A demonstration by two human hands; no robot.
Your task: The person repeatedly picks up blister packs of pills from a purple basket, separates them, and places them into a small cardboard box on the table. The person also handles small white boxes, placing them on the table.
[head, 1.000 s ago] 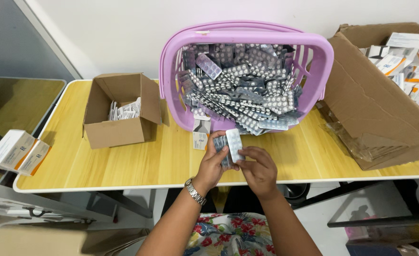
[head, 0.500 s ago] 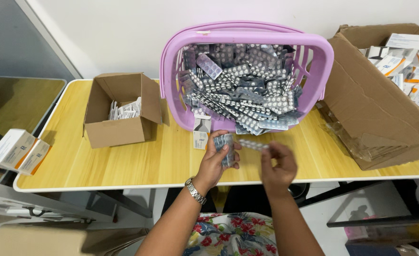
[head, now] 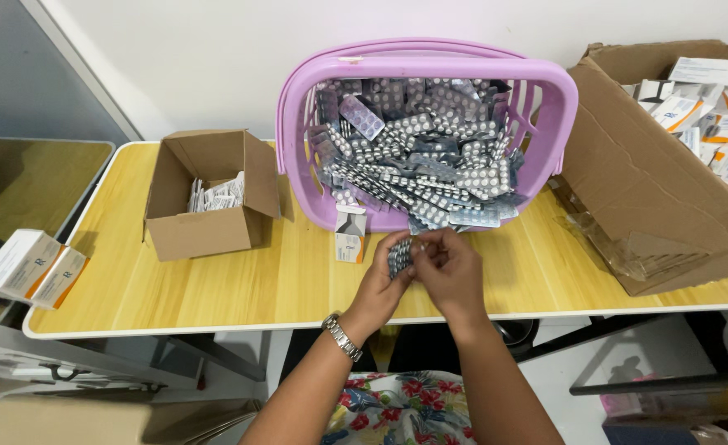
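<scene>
Both hands, left hand point(head: 378, 283) and right hand point(head: 452, 270), grip clamped on a small stack of silver pill blister strips point(head: 400, 255) (held together); just above the yellow wooden tabletop point(head: 215, 288), right before the tilted lilac plastic basket point(head: 430, 58).

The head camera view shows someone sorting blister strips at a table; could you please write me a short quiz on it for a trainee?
1. True or false: the lilac basket stands flat and empty.
2. Which thing lies on the table just in front of the basket? A) a small white carton B) a pair of scissors C) a mug
3. What do both hands grip together?

Key:
1. False: it is tilted toward the person and full of blister strips.
2. A.
3. A small stack of blister strips, pinched between the left hand and the right hand above the yellow table.
</scene>
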